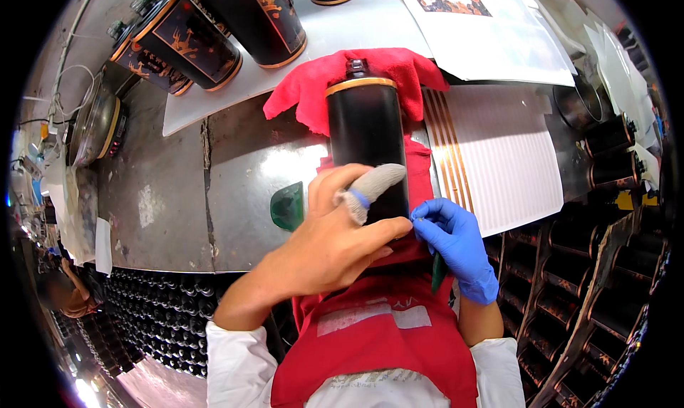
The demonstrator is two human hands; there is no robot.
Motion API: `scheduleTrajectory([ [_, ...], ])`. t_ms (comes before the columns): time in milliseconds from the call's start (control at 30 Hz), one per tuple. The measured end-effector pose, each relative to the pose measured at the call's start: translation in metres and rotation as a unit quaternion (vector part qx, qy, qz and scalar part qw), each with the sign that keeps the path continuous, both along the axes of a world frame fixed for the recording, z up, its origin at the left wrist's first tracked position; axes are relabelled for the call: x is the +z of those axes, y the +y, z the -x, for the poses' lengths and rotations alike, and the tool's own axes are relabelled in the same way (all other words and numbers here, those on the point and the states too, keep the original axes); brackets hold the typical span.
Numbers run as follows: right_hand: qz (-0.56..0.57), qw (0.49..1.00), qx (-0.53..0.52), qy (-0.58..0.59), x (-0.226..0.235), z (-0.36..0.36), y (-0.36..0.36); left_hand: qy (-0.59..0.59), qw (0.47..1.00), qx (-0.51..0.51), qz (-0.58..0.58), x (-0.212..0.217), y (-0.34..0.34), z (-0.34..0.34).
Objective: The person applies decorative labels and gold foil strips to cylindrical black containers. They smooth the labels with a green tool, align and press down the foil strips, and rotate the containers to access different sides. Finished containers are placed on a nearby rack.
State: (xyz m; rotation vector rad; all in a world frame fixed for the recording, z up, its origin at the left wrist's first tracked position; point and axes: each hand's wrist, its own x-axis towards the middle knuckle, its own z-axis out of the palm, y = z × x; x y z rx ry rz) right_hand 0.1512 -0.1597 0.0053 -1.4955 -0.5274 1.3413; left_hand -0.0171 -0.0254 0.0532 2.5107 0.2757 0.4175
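A metal counter [171, 194] carries a red cloth [320, 84] near its front edge, and on it a black bottle [365, 144] is laid. The bottle is pressed down by the left hand [342, 241], fingers spread. The gloved right hand [456, 241] is pinched at its side, seemingly smoothing a label; firm, even pressure is called for next.

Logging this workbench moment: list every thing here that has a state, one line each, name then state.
Black bottle: lying on its side on the red cloth, cap on, pointing away.
Red cloth: bunched under the bottle.
Left hand: bare, one finger in a grey cot, pressing on the bottle.
Right hand: in a blue glove, fingertips at the bottle's lower right edge.
Green scraper: lying flat on the metal table, untouched.
Finished bottles: lying side by side, labelled.
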Motion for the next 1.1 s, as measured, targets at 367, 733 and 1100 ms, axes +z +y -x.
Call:
scheduleTrajectory([
  [367, 0.004, 1.000, -0.001, 0.000, 0.004, 0.001, -0.002, 0.038, 0.996, -0.056, 0.051, 0.011, 0.010, -0.007],
  [733, -0.049, 0.983, -0.005, -0.177, 0.026, 0.031, 0.006, -0.097, 0.988, 0.046, 0.111, -0.026, 0.005, 0.015],
  [1100, -0.015, 0.967, -0.041, -0.250, 0.042, 0.041, 0.002, -0.271, 0.936, 0.143, 0.175, -0.073, -0.015, 0.020],
])
